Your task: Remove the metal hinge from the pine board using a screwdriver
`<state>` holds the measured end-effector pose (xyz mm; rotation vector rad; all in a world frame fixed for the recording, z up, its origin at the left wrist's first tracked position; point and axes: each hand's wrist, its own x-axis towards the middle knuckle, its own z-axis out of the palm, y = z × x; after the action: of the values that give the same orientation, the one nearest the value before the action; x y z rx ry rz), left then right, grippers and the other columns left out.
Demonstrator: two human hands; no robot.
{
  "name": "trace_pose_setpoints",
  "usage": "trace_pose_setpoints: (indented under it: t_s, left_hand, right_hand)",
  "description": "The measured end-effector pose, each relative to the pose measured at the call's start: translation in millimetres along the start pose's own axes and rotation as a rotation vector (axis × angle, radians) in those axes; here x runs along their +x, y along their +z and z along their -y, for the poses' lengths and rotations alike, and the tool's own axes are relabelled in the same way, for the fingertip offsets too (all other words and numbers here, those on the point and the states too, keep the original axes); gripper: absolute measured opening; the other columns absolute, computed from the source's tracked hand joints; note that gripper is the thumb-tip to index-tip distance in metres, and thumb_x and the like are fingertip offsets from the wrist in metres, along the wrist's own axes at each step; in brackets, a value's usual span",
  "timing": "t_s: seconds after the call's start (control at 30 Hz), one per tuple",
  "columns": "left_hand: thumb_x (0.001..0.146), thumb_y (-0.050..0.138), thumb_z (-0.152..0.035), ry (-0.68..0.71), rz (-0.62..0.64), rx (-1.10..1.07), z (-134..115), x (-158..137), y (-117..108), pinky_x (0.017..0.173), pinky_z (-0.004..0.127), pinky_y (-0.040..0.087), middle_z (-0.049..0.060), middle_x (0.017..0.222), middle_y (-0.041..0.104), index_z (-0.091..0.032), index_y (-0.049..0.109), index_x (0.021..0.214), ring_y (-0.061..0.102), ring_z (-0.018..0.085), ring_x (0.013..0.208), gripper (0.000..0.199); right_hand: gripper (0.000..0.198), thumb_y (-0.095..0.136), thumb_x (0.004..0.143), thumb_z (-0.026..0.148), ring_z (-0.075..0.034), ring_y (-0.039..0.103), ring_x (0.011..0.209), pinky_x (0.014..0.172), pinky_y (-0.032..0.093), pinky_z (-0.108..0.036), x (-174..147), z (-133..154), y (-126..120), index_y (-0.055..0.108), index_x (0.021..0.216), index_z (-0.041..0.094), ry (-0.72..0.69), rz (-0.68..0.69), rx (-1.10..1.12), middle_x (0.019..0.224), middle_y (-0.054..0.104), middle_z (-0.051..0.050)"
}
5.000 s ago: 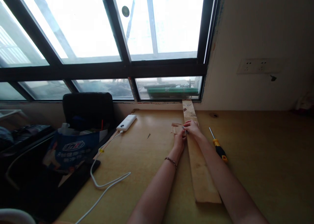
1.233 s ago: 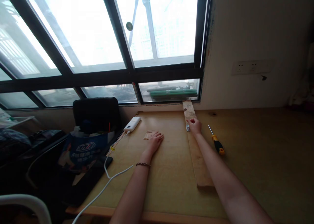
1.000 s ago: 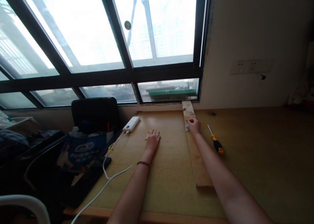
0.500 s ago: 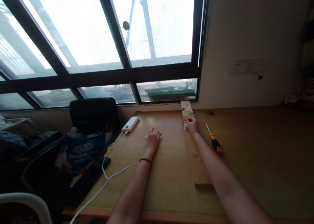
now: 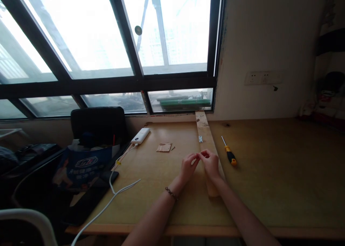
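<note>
Nearby lie screwdriver point(image 5: 231, 158) and metal plate point(image 5: 200, 139); left hand point(image 5: 187, 168) and right hand point(image 5: 211, 165) join fingertips.

Two hands point(image 5: 189, 167) point(image 5: 211, 164), one plank point(image 5: 207, 144), one metal fitting point(image 5: 200, 139), one screwdriver point(image 5: 229, 153), one wood scrap point(image 5: 164, 147), one power bank point(image 5: 141, 135)

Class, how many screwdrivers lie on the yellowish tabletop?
1: the metal-shafted screwdriver with a yellow-and-black handle, right of the long pale wooden board. No others show.

Black chair point(image 5: 97, 125), blue bag point(image 5: 83, 170) (lettered)
</note>
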<state>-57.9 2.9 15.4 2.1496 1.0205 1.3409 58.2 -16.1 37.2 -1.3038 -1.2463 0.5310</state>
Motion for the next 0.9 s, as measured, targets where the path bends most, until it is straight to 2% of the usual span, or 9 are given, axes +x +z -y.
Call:
trace_pose_setpoints:
  t_s: [0.1, 0.17, 0.3, 0.4, 0.53, 0.67, 0.77, 0.9]
  left_hand:
    - [0.083, 0.047, -0.029, -0.022, 0.063, 0.019, 0.6, -2.9, 0.5, 0.073, 0.026, 0.045, 0.006, 0.086, 0.064, -0.019, 0.062, 0.085, 0.058, 0.014, 0.080, 0.018]
    - [0.084, 0.045, -0.030, -0.076, 0.066, 0.080, 4.3, -0.8, -3.1, 0.071, 0.025, 0.045, 0.005, 0.082, 0.064, -0.019, 0.061, 0.083, 0.057, 0.013, 0.077, 0.020]
    - [0.084, 0.041, -0.033, -0.304, -0.032, 0.356, 22.7, 10.2, -23.4, 0.064, 0.025, 0.041, 0.005, 0.074, 0.061, -0.017, 0.059, 0.077, 0.055, 0.014, 0.068, 0.025]
    - [0.083, 0.041, -0.035, -0.507, -0.099, 0.609, 43.5, 17.2, -45.8, 0.061, 0.025, 0.039, 0.006, 0.075, 0.061, -0.017, 0.059, 0.077, 0.056, 0.015, 0.070, 0.026]
    - [0.083, 0.042, -0.036, -0.641, -0.066, 0.787, 65.5, 19.8, -64.3, 0.063, 0.027, 0.039, 0.009, 0.085, 0.062, -0.017, 0.059, 0.085, 0.057, 0.019, 0.080, 0.026]
    - [0.083, 0.041, -0.035, -0.702, -0.053, 0.855, 73.8, 18.4, -63.5, 0.064, 0.030, 0.041, 0.011, 0.092, 0.062, -0.019, 0.058, 0.096, 0.057, 0.022, 0.082, 0.027]
    - [0.081, 0.044, -0.039, -0.741, -0.070, 0.892, 75.4, 17.1, -60.8, 0.065, 0.032, 0.043, 0.012, 0.091, 0.061, -0.018, 0.059, 0.094, 0.057, 0.024, 0.083, 0.029]
    - [0.081, 0.045, -0.035, -0.630, -0.099, 0.906, 75.2, 16.0, -62.1, 0.070, 0.031, 0.042, 0.011, 0.097, 0.059, -0.018, 0.057, 0.095, 0.054, 0.023, 0.092, 0.025]
  right_hand:
    - [0.030, 0.058, 0.070, 0.047, -0.017, 0.058, 0.057, 0.055, 0.044, -0.027, -2.7, -4.6, -3.7, 0.059, 0.064, 0.018, 0.031, 0.029, 0.014, 0.061, 0.063, -0.003]
    - [0.030, 0.060, 0.068, 0.048, -0.018, 0.059, 0.060, 0.056, 0.045, -0.027, 0.2, -6.8, -2.8, 0.060, 0.069, 0.018, 0.034, 0.046, 0.028, 0.066, 0.065, -0.004]
    - [0.042, 0.064, 0.063, 0.050, -0.019, 0.061, 0.066, 0.058, 0.047, -0.029, 3.7, -8.6, -3.7, 0.059, 0.089, 0.017, 0.040, 0.032, 0.028, 0.085, 0.066, -0.008]
    - [0.042, 0.063, 0.065, 0.052, -0.019, 0.061, 0.068, 0.060, 0.048, -0.030, 4.0, -9.1, -8.4, 0.058, 0.087, 0.017, 0.079, 0.038, 0.041, 0.083, 0.066, -0.008]
    - [0.041, 0.062, 0.065, 0.053, -0.020, 0.062, 0.071, 0.062, 0.048, -0.030, 5.1, -8.2, -12.0, 0.059, 0.083, 0.016, 0.102, 0.034, 0.053, 0.081, 0.066, -0.008]
    - [0.042, 0.062, 0.065, 0.054, -0.021, 0.062, 0.071, 0.061, 0.048, -0.030, 5.8, -6.6, -11.9, 0.059, 0.083, 0.016, 0.095, 0.032, 0.068, 0.081, 0.066, -0.009]
    - [0.043, 0.061, 0.064, 0.056, -0.021, 0.062, 0.070, 0.060, 0.048, -0.030, 5.9, -6.0, -12.2, 0.060, 0.082, 0.016, 0.087, 0.027, 0.063, 0.079, 0.066, -0.009]
    - [0.043, 0.062, 0.064, 0.056, -0.021, 0.062, 0.070, 0.060, 0.049, -0.030, 6.2, -6.3, -13.7, 0.060, 0.082, 0.017, 0.085, 0.024, 0.055, 0.080, 0.067, -0.009]
